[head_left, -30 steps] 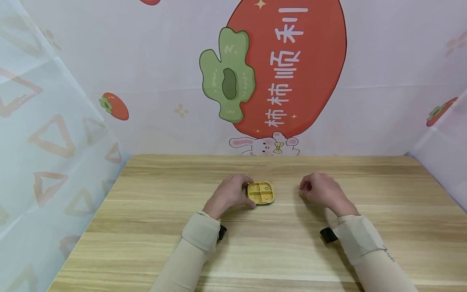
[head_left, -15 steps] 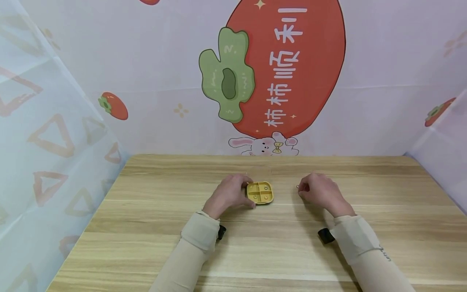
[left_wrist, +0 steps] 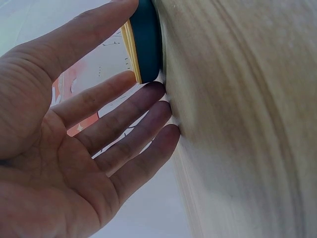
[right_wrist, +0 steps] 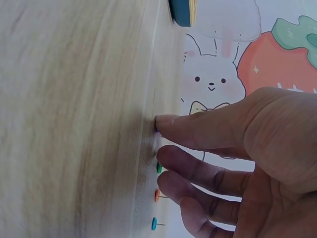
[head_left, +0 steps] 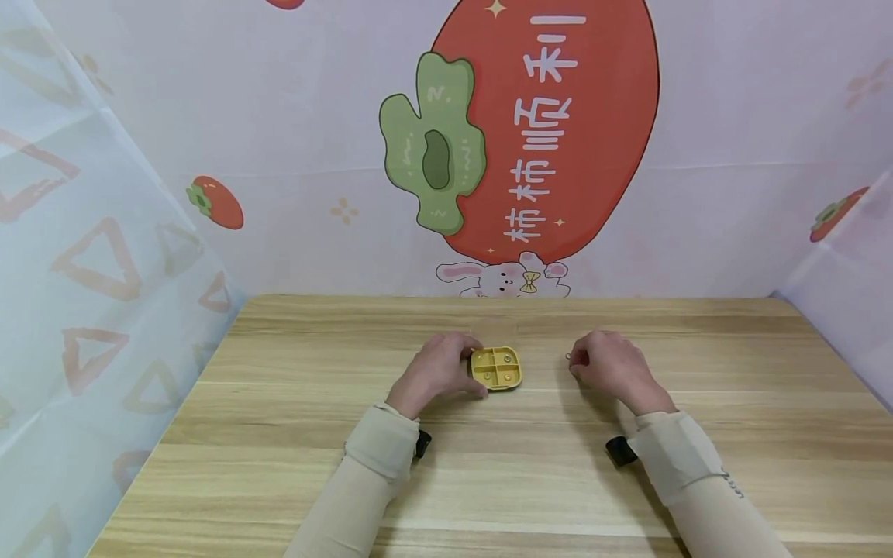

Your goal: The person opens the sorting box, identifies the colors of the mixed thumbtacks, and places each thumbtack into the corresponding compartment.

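A small pill box (head_left: 496, 367), teal outside with a yellow four-part tray, stands on the table with its clear lid (right_wrist: 230, 22) raised. My left hand (head_left: 439, 368) holds the box at its left side between thumb and index finger; its other fingers (left_wrist: 143, 158) extend with their tips at the tabletop. Small round pieces lie in three compartments. To the right, my right hand (head_left: 610, 364) has thumb and index finger together at the table surface, pinching a small dark thumbtack mostly hidden by the thumb (right_wrist: 198, 130).
Beneath the right hand lie a green thumbtack (right_wrist: 159, 167), an orange thumbtack (right_wrist: 157, 195) and a teal thumbtack (right_wrist: 154, 224), some with pins showing. The wooden table (head_left: 516, 480) ends at a printed cloth backdrop (head_left: 314, 232), with more cloth along both sides.
The right wrist and sleeve have shifted slightly left, while the right fingertips stay at about the same spot. The left hand and the pill box keep their places.
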Demonstrator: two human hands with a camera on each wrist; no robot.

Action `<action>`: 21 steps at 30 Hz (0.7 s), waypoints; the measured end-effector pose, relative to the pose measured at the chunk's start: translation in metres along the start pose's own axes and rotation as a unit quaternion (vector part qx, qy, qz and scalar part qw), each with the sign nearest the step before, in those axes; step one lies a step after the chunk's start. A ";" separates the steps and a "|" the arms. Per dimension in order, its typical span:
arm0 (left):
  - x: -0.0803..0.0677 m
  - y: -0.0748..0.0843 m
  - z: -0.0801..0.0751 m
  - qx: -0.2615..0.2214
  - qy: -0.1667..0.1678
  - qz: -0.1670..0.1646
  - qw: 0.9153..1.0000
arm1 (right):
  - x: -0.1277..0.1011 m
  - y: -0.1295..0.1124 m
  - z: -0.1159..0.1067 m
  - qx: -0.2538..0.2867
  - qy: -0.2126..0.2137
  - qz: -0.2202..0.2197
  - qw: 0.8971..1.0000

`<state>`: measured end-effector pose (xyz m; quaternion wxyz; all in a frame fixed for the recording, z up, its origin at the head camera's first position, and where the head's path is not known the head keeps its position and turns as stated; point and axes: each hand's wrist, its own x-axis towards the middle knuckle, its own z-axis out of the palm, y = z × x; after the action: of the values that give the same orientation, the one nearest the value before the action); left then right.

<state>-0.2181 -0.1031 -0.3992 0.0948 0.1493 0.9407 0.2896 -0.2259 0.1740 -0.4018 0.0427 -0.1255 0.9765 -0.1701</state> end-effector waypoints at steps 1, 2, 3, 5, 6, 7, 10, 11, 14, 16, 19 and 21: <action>0.000 0.000 0.000 0.001 0.000 0.000 1.000 | 0.000 0.000 0.000 0.000 -0.001 0.001 1.000; 0.000 0.000 0.000 0.001 0.000 0.001 1.000 | 0.000 0.000 0.001 0.000 -0.002 0.002 1.000; 0.000 0.000 0.000 0.002 0.000 0.002 1.000 | 0.001 0.000 0.001 0.000 -0.002 0.002 1.000; 0.000 0.000 0.000 0.003 0.000 0.002 1.000 | 0.001 0.000 0.001 -0.002 0.000 0.001 1.000; 0.000 0.000 0.000 0.002 0.000 0.002 1.000 | 0.001 0.000 0.001 -0.003 0.002 0.000 1.000; 0.000 0.000 0.000 0.003 0.000 0.001 1.000 | 0.001 0.000 0.001 -0.004 0.003 -0.002 1.000; -0.001 0.000 0.000 0.003 -0.001 -0.001 1.000 | 0.001 0.000 0.002 -0.007 0.007 -0.007 1.000; 0.000 0.001 0.000 0.002 -0.001 -0.002 1.000 | 0.001 0.000 0.001 -0.007 0.008 -0.009 1.000; -0.001 0.001 0.000 0.002 -0.001 -0.004 1.000 | 0.001 0.000 0.001 -0.007 0.009 -0.011 1.000; -0.001 0.001 0.000 0.001 -0.002 -0.005 1.000 | 0.000 0.000 0.001 -0.008 0.011 -0.013 1.000; -0.001 0.001 0.000 0.000 -0.003 -0.006 1.000 | 0.000 0.000 0.001 -0.007 0.015 -0.018 1.000; -0.001 0.002 0.000 -0.002 -0.004 -0.008 1.000 | -0.001 0.000 0.001 -0.008 0.017 -0.020 1.000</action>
<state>-0.2169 -0.1023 -0.3978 0.1009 0.1427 0.9410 0.2897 -0.2251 0.1736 -0.4029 0.0216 -0.1425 0.9756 -0.1656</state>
